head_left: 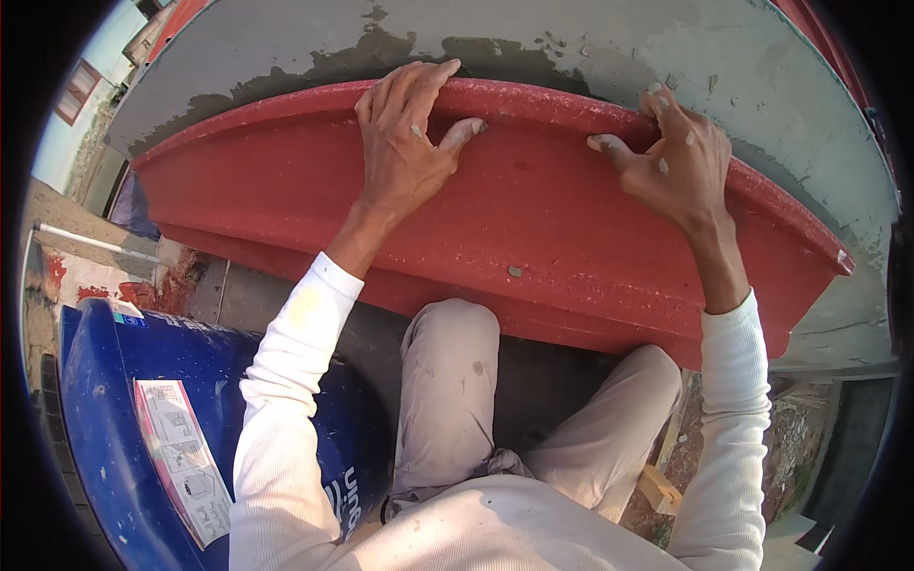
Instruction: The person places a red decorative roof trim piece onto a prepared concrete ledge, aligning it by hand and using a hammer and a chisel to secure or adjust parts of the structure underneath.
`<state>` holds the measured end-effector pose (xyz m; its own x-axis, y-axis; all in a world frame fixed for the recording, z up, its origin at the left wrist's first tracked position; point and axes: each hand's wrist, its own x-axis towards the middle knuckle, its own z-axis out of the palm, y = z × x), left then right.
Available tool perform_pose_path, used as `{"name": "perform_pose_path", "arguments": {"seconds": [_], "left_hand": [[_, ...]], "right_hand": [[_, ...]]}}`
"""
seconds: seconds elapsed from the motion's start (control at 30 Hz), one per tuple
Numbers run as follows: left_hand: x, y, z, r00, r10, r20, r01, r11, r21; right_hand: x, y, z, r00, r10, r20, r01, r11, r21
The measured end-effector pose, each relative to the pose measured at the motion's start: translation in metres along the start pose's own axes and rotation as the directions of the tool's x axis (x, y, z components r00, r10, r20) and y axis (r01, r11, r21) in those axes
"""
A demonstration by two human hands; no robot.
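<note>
Plainly, the long red panel with a raised, rounded rim (533,228) takes up the middle of it all, lying crosswise in front of the seated person, its far rim against a smooth grey cement-like surface (628,33). The left hand (409,138) grasps that rim, fingers hooked over the top and thumb spread on the near face. Well apart from it along the same rim, the right hand (678,157) has a matching hold, its fingers bent over the edge. How hard either one squeezes, I can't tell. A small greenish-grey fleck (515,271) sits on the panel's face.

Dark, damp-looking patches (376,52) mark the grey surface just beyond the rim. Beige, stained trousers (452,381) show at the panel's near edge. To the person's left lies a big blue drum (86,400) bearing a printed paper sheet (183,462); to the right, a small wooden block (659,490).
</note>
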<state>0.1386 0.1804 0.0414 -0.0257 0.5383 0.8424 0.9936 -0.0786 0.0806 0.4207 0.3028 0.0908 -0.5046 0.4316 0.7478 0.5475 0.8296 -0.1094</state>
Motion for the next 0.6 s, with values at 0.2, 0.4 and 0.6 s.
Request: {"name": "perform_pose_path", "arguments": {"seconds": [0.2,0.4,0.6], "left_hand": [[0.046,-0.004,-0.026,0.96,0.027,0.279,-0.035,0.999,0.022],[0.045,-0.001,-0.025,0.947,-0.004,0.322,-0.011,0.999,0.045],[0.048,0.01,-0.032,0.943,-0.044,0.329,0.026,0.998,0.059]], "right_hand": [[0.01,-0.016,-0.03,0.97,0.149,0.191,-0.144,0.989,-0.039],[0.004,-0.003,-0.026,0.979,0.055,0.197,-0.039,0.996,-0.082],[-0.002,0.013,-0.065,0.996,-0.038,0.084,0.035,0.999,0.04]]}}
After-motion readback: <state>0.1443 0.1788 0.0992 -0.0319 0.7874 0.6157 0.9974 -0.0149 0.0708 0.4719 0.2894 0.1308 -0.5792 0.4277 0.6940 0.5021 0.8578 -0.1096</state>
